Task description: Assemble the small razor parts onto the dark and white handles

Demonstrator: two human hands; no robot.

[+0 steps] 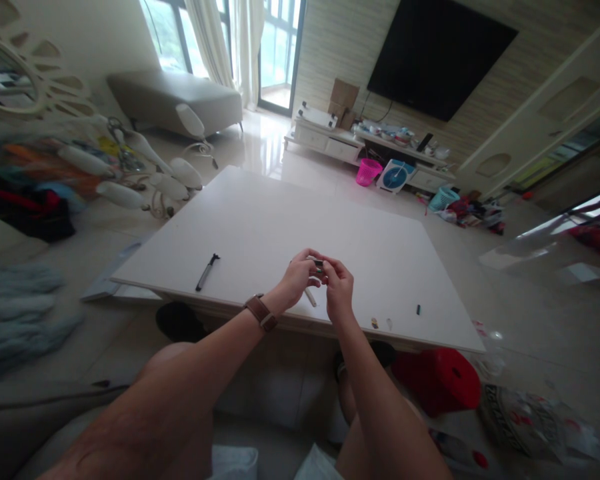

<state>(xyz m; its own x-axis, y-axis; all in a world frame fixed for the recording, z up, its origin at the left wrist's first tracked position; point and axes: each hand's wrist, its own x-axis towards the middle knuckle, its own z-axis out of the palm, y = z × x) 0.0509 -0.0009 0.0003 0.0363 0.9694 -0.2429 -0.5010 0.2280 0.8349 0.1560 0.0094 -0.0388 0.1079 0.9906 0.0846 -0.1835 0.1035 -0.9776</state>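
Above the near half of the white table [280, 213], my left hand [300, 275] and my right hand [339, 283] meet with fingers closed. Between their fingertips is a small dark object [319, 263], too small and partly covered to name. My left wrist wears a brown strap watch [261, 312]. Just under the hands lies a thin pale stick-like piece [311, 297], its upper end hidden by my left hand. Farther left rests a black and grey handled tool with a short angled head [207, 272]. Right of my right hand are a small yellowish-dark piece [375, 323] and a small dark block [419, 309].
A red stool [450, 380] and a printed plastic bag [535, 420] stand by the table's near right corner. White lamp shades on curved arms [155, 183] are at its left. A pink basket [368, 172] sits before the TV cabinet [325, 143].
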